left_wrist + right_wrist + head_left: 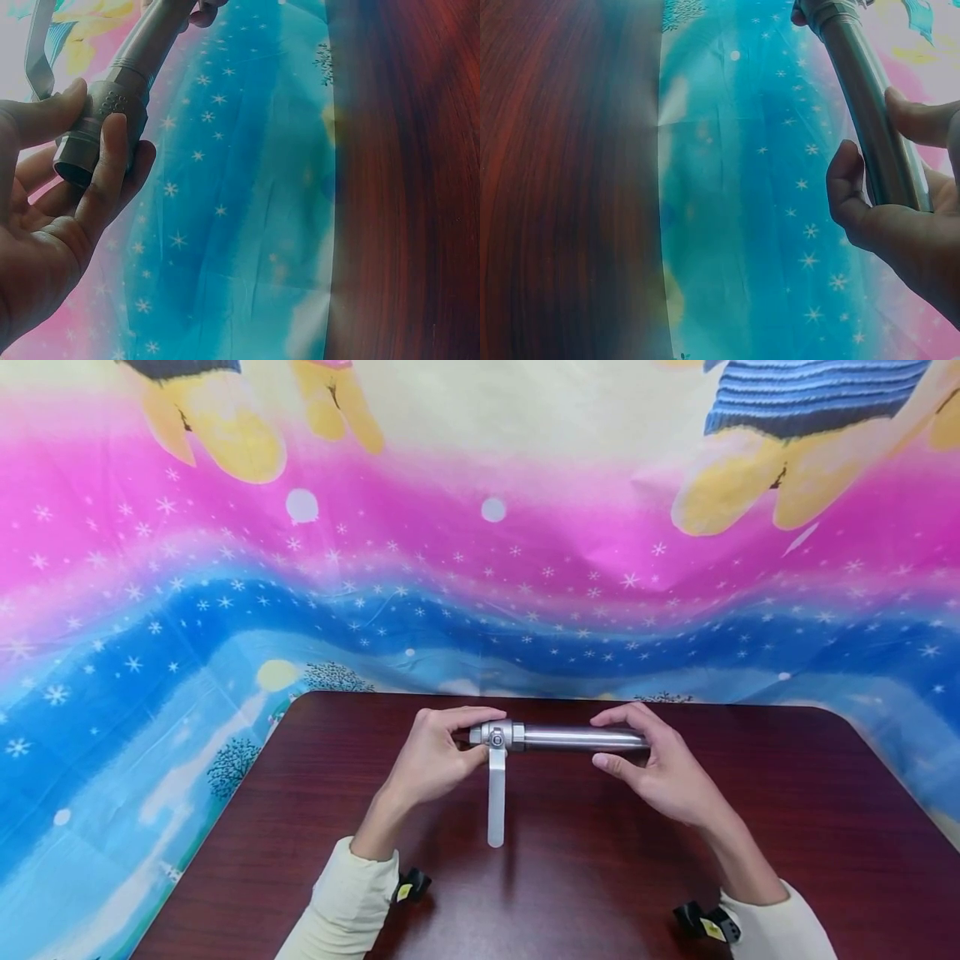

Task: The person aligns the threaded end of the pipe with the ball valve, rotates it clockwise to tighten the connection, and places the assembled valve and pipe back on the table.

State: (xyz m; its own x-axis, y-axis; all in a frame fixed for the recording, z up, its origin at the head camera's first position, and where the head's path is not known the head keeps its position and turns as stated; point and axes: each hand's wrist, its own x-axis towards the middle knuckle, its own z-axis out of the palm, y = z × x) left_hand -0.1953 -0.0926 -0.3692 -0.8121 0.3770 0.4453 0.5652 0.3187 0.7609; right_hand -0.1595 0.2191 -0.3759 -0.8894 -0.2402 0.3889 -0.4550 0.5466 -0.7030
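A metal ball valve (497, 735) with a long flat lever handle (496, 802) is joined to a shiny steel pipe (562, 737). My left hand (435, 756) grips the valve body, thumb and fingers on either side of it; its open end shows in the left wrist view. Around the far end of the pipe curl the fingers and thumb of my right hand (667, 768). The lever points down toward me in the head view. Valve and pipe are held level above the table. In the right wrist view, the pipe (870, 112) lies between thumb and fingers.
Below is a dark red-brown wooden table (585, 893) with rounded far corners. Behind it hangs a colourful cloth (450, 568) printed with snowflakes and cartoon figures. Small black devices are strapped at both wrists.
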